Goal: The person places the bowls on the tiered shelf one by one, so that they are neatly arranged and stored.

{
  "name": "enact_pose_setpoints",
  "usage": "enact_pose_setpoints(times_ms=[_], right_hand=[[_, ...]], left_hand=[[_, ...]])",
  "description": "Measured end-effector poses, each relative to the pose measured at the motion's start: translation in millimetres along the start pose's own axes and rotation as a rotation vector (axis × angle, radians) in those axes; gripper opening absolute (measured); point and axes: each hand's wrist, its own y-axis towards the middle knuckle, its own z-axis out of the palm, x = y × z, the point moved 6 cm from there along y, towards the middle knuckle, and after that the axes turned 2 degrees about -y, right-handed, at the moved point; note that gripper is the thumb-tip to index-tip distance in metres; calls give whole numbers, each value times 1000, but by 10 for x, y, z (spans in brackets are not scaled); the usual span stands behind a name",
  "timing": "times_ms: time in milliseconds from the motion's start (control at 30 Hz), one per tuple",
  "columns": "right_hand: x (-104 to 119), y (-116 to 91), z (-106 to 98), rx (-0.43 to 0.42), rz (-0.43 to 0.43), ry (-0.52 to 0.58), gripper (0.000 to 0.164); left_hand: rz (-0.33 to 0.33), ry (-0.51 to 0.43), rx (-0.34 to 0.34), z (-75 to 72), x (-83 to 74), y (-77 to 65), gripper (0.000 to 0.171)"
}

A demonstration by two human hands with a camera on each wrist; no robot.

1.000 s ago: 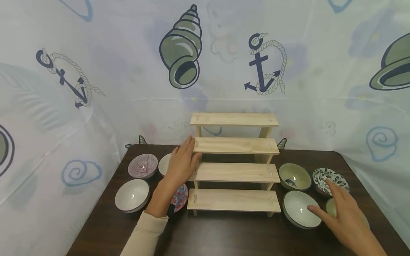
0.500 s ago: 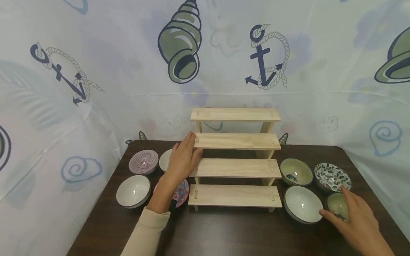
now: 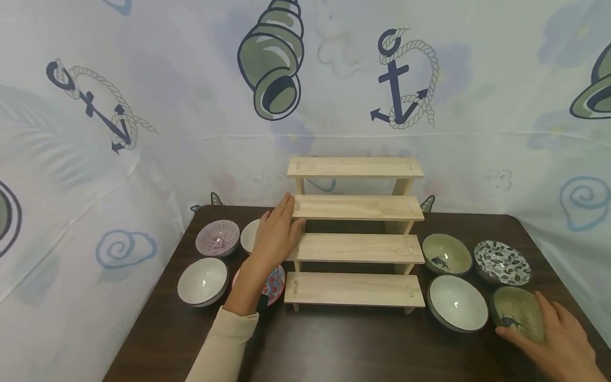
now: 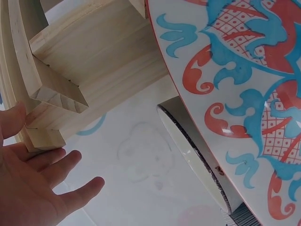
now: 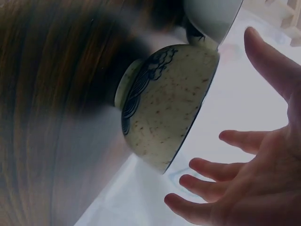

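The speckled green bowl point(image 3: 517, 315) sits at the near right of the table point(image 3: 353, 345), just left of the right hand point(image 3: 558, 337). That relation matters most: the rim faces the spread hand, with the thumb reaching along its near side and the fingers along its right. Being round, the bowl offers no long axis (the boards of the four-tier wooden stand point(image 3: 355, 289) do, running left to right). The white bowl point(image 3: 457, 303) is close on its left, and the leaf-patterned bowl point(image 3: 502, 263) lies just beyond it.

The right hand is much the nearer; its thumb and fingers are wide apart, holding nothing. The left hand point(image 3: 274, 233) is across the stand, fingers mostly straight, touching the left end of a board.

From the head, the right thumb overlaps the bowl, so contact is hard to judge; the right wrist view shows background between fingertips and rim, plus the foot and dark blue wave band outside. The left wrist view opens up the boards' undersides and the red-and-blue patterned dish point(image 4: 235, 94) (largely behind the forearm in the head view).
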Motion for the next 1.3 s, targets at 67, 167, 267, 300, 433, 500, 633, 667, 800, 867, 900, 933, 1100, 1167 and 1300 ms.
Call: enact_pose_setpoints(times_ms=[67, 167, 267, 300, 433, 500, 633, 667, 800, 867, 900, 933, 1100, 1167, 1300], right_hand=[[-29, 2, 24, 47, 9, -5, 124], [-33, 11, 65, 130, 8, 7, 127], [0, 37, 84, 159, -16, 25, 127], [14, 46, 86, 153, -33, 32, 126], [37, 55, 103, 130, -56, 64, 124], [40, 48, 125, 127, -65, 85, 124], [0, 44, 191, 175, -55, 109, 125], [-22, 51, 203, 180, -48, 110, 125], [-109, 87, 196, 167, -20, 89, 127], [-139, 108, 159, 112, -13, 96, 127], [-152, 116, 144, 91, -12, 104, 127], [-162, 122, 129, 69, -13, 115, 127], [-198, 143, 121, 38, 6, 122, 125], [-201, 149, 130, 22, 0, 127, 123], [-225, 148, 168, 14, 18, 154, 121]], left_hand=[[-2, 0, 2, -18, -4, -10, 66], [-6, 12, 2, -54, 2, -15, 66], [-7, 15, 2, -92, 5, 13, 66], [-10, 14, 6, -98, 8, 26, 66], [-25, 1, 37, -105, 5, 60, 67], [-30, 4, 48, -111, 4, 56, 67], [-32, 2, 49, -102, 13, 35, 67], [-31, -2, 48, -91, 17, 27, 67], [-39, -18, 56, -23, 31, 12, 68], [-34, -27, 47, -3, 22, 20, 68], [-31, -31, 40, 3, 15, 30, 68], [-27, -35, 33, 8, 8, 39, 68], [-29, -46, 19, 21, -4, 43, 68], [-36, -46, 18, 23, 4, 31, 68], [-36, -42, 20, 22, 15, 13, 68]])
